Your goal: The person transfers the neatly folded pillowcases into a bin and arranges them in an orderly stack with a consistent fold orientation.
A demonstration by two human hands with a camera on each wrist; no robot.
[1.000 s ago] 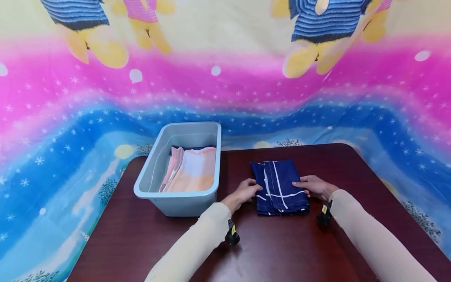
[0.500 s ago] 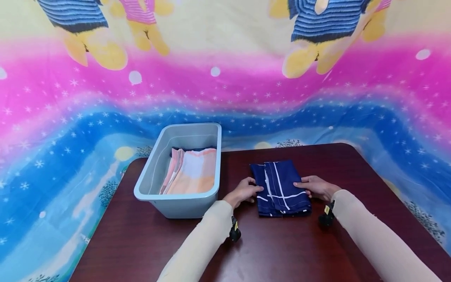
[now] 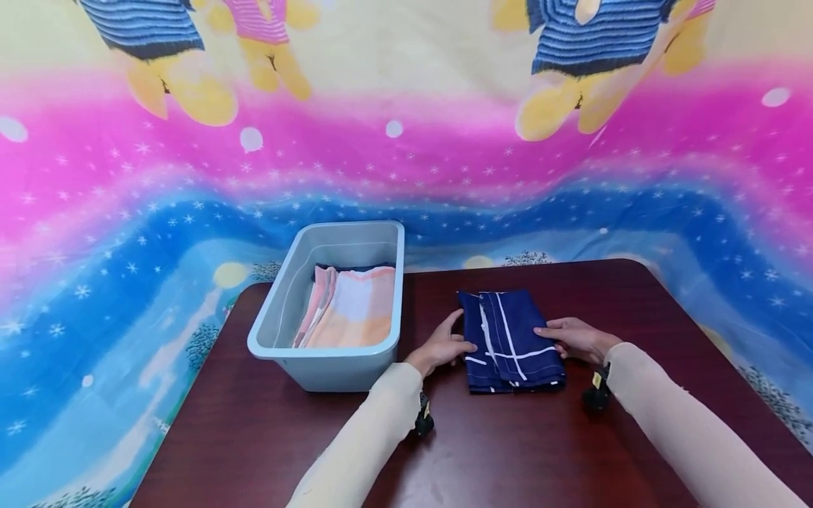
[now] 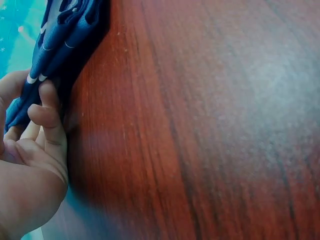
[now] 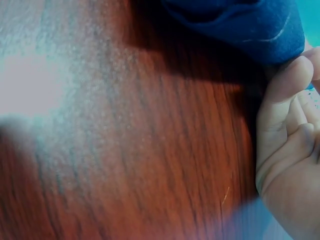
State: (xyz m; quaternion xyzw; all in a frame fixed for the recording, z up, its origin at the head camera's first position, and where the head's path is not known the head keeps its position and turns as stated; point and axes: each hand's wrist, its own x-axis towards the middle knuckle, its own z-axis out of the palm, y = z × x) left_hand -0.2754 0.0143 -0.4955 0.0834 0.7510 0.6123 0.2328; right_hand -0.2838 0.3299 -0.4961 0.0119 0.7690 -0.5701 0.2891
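Observation:
A folded navy cloth point(image 3: 508, 342) with white lines lies flat on the dark red-brown table point(image 3: 502, 451), in layers with uneven edges. At its left edge, my left hand point(image 3: 440, 347) touches the cloth with one digit while another stretches upward along the side. Some of that hand's fingers are bent by the folds, seen close up in the left wrist view beside the cloth point(image 4: 65, 45). On the opposite edge, my right hand point(image 3: 578, 339) pinches the cloth with one digit on top and others below. The right wrist view shows those fingers at a rounded fold point(image 5: 250, 30).
A grey-blue plastic bin point(image 3: 343, 370) stands left of the cloth on the table. Inside it lie folded pink, white and peach cloths point(image 3: 356, 310), with a dark one behind them. A colourful printed curtain point(image 3: 406, 169) hangs behind the table.
My left hand has slid slightly down the cloth's left edge, and one finger has straightened away from it. The right hand keeps its hold, and the cloth is nearly unmoved.

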